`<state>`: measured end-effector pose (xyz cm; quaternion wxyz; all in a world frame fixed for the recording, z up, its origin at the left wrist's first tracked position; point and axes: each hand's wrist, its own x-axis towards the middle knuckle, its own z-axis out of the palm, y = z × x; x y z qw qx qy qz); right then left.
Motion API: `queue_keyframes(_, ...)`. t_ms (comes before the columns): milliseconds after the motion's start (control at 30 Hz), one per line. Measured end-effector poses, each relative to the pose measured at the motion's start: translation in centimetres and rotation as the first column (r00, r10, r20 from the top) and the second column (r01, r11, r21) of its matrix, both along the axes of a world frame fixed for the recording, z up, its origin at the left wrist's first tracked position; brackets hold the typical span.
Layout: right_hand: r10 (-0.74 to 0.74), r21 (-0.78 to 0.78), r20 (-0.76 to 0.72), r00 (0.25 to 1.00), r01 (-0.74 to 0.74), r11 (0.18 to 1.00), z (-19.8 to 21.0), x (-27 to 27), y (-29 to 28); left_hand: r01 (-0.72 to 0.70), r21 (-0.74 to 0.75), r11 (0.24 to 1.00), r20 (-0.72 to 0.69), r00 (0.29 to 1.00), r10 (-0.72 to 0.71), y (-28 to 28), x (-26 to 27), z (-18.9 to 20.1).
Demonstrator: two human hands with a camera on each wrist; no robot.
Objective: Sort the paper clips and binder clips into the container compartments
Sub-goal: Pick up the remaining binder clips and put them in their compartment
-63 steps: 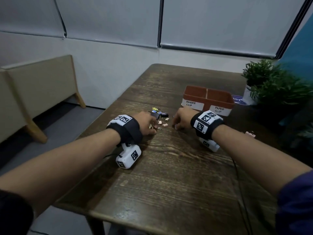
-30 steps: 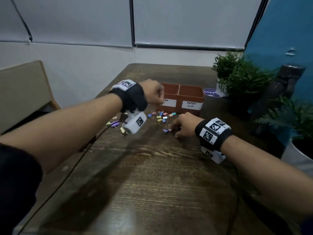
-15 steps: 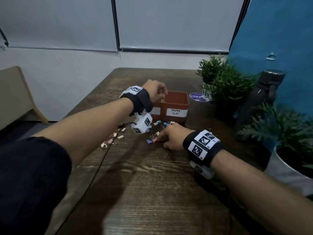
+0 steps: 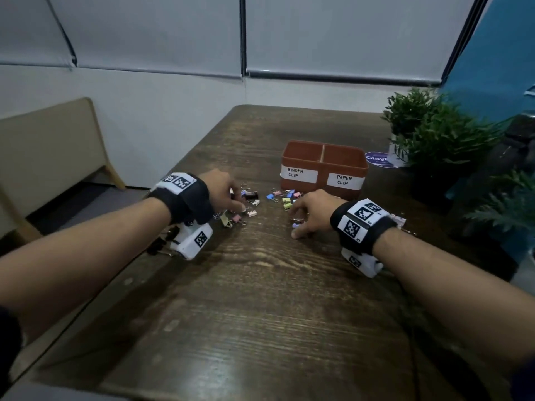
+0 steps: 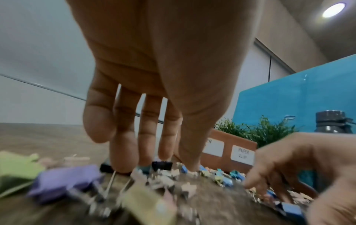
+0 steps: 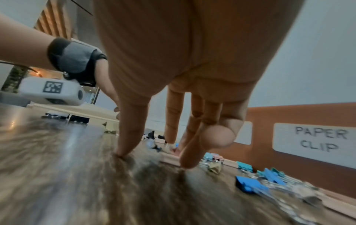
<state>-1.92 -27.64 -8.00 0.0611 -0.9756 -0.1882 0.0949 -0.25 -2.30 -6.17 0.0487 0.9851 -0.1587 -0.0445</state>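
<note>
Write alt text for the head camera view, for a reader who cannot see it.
Two bare hands, left hand and right hand, reach down into colourful binder clips scattered on a dark wooden table. Behind the clips stands a terracotta two-compartment container labelled BINDER CLIP and PAPER CLIP, with potted plants to its right.

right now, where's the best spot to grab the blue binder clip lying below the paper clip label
Probably the blue binder clip by its body, pinched across the two sloped faces, coming from above. It lies on the table with its wire handles flat beside it, which leaves little to get under.
</note>
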Motion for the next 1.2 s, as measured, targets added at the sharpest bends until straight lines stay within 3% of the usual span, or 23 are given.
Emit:
queue_keyframes(133, -0.015, -0.021, -0.041, 0.999, 0.014, 1.0, 0.4, -0.1, 1.2, 0.036, 0.07, 0.997, -0.088, 0.996, -0.03, -0.1, -1.5, -1.4)
queue_keyframes(300, 0.03, -0.058, 0.062, 0.998, -0.026, 0.998, -0.4, -0.2, 1.4, 0.053, -0.056, 0.997, -0.093, 0.994, -0.058, 0.1, -2.0, -2.1)
queue_keyframes(500, -0.085, 0.185, 0.124, 0.989, 0.062, 0.981, 0.4, -0.1, 0.3, 0.056, -0.118, 0.991, -0.047, 0.997, -0.061, 0.7, -2.0, -1.5)
queue_keyframes(567, -0.155, 0.321, 0.087, 0.984, 0.119, 0.94, 0.7, 0.3, -0.1, 0.039, -0.138, 0.99, -0.042, 0.998, -0.045, 1.0, -2.1, -0.8)
queue_keyframes(667, -0.219, 0.565, -0.09, 0.971, 0.231, 0.792, 1.1, 0.5, -0.2, -0.078, -0.27, 0.96, -0.099, 0.994, 0.053, 1.5, -2.3, -0.2)
queue_keyframes(833, -0.237, 0.626, -0.314, 0.919, 0.388, 0.676, 0.7, 0.8, 0.3, -0.227, -0.444, 0.867, -0.243, 0.961, 0.128, 2.1, -2.0, -0.7)
queue_keyframes(900, -0.274, 0.53, -0.232, 0.933, 0.358, 0.769, 0.5, 1.2, 0.5, -0.255, -0.477, 0.841, -0.258, 0.955, 0.144, 2.1, -1.9, -0.8)
queue_keyframes(967, -0.272, 0.268, -0.057, 0.961, 0.277, 0.923, 0.3, 1.3, 0.6, -0.259, -0.477, 0.84, -0.227, 0.959, 0.167, 2.1, -2.0, -0.9)
queue_keyframes(1000, -0.266, 0.142, 0.011, 0.964, 0.262, 0.954, 0.1, 1.3, 0.6, -0.256, -0.473, 0.843, -0.206, 0.963, 0.177, 2.2, -2.0, -0.8)
queue_keyframes(1100, -0.251, 0.053, 0.06, 0.966, 0.248, 0.967, -0.1, 1.3, 0.5, -0.251, -0.456, 0.854, -0.22, 0.961, 0.165, 2.0, -2.0, -0.8)
queue_keyframes(1200, -0.18, 0.056, 0.007, 0.984, 0.18, 0.982, 0.0, 1.0, 0.5, -0.171, -0.277, 0.945, -0.168, 0.978, 0.127, 1.0, -2.6, -0.9)
